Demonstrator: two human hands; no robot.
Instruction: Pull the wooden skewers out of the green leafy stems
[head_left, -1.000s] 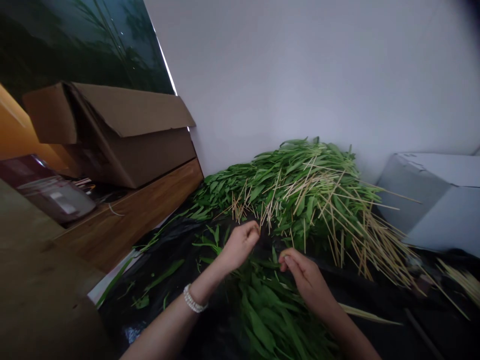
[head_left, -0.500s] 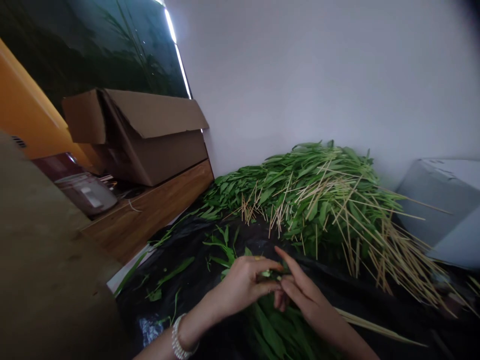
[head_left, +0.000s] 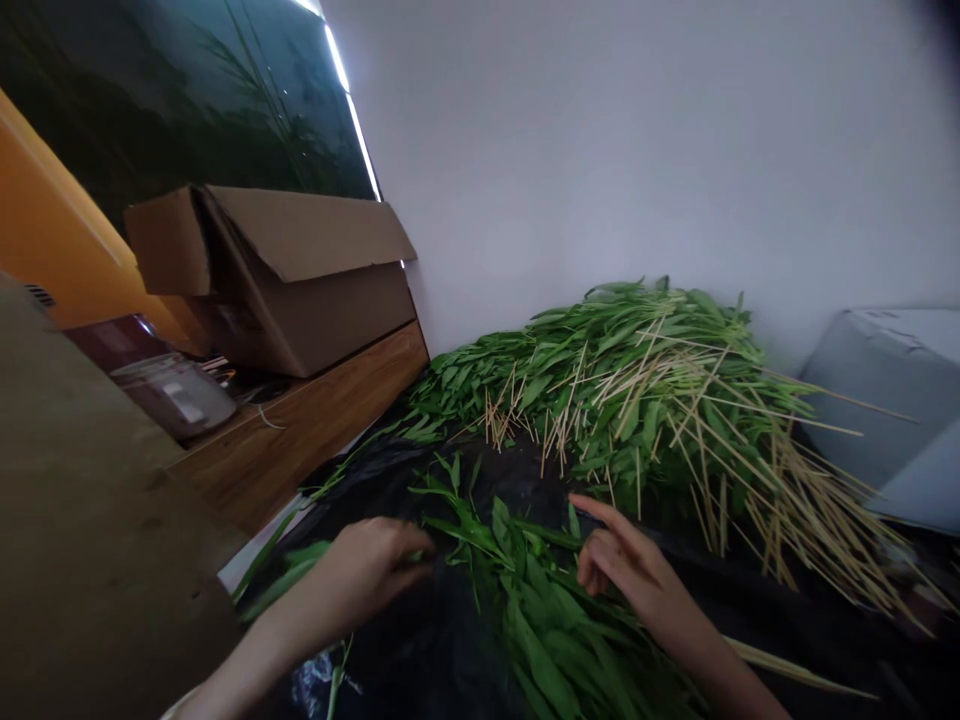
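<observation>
My left hand is closed in a pinch, with a bit of green between thumb and finger. Long leaves stick out behind it, apparently from the leafy stem it grips. To the right, my right hand has its index finger stretched out and the other fingers curled in; whatever they hold, if anything, is hidden. A narrow leaf stands by its fingertip. Between and below the hands lies a pile of leafy green stems on black plastic sheeting.
A large heap of leafy greens with many thin pale sticks rests against the wall. More sticks lie beyond my right forearm. At left are an open cardboard box, a clear jar and a wooden ledge; a pale box stands right.
My hands, together over the pile before, have come apart. The left has swung left with the greenery, and the right has shifted slightly right, uncovering the leafy pile.
</observation>
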